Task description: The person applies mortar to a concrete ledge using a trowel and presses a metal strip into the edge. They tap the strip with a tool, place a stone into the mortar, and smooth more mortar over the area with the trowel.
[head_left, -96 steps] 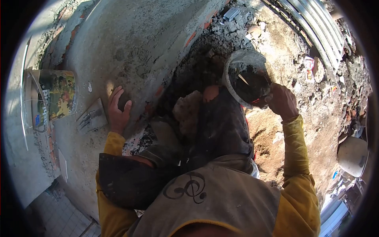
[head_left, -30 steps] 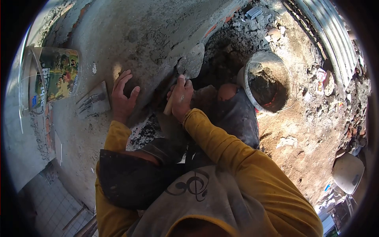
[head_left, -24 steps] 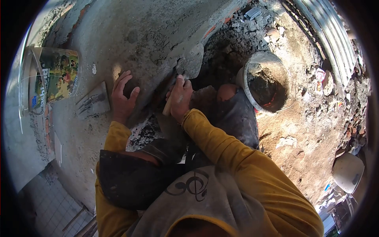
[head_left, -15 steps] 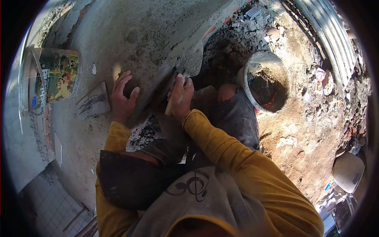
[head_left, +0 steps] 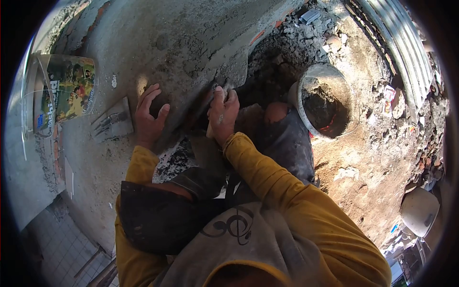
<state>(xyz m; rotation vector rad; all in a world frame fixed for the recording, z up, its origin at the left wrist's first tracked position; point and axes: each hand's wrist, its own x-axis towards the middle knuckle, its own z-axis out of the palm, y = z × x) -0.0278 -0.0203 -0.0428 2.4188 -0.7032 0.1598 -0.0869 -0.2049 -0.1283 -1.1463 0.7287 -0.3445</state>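
My right hand (head_left: 223, 115) is wrapped round the pale handle of a trowel (head_left: 210, 130). Its blade, turned nearly edge-on, is hard to make out at the grey mortar edge ahead of the fingers. My left hand (head_left: 150, 119) rests with fingers spread on the rough cement surface (head_left: 177, 52); it grips nothing. Just left of that hand lies a flat, cement-coated float (head_left: 114, 125) with a handle on top.
A bucket (head_left: 301, 100) with mortar inside stands to the right of my knee. Rubble (head_left: 306, 43) lies behind it, beside corrugated sheeting (head_left: 399, 48). On the left is a clear printed tub (head_left: 71, 91). A pale basin (head_left: 420, 209) sits at far right.
My right hand has shifted slightly right, and the trowel has turned so that its blade shows less. My left hand stays in place.
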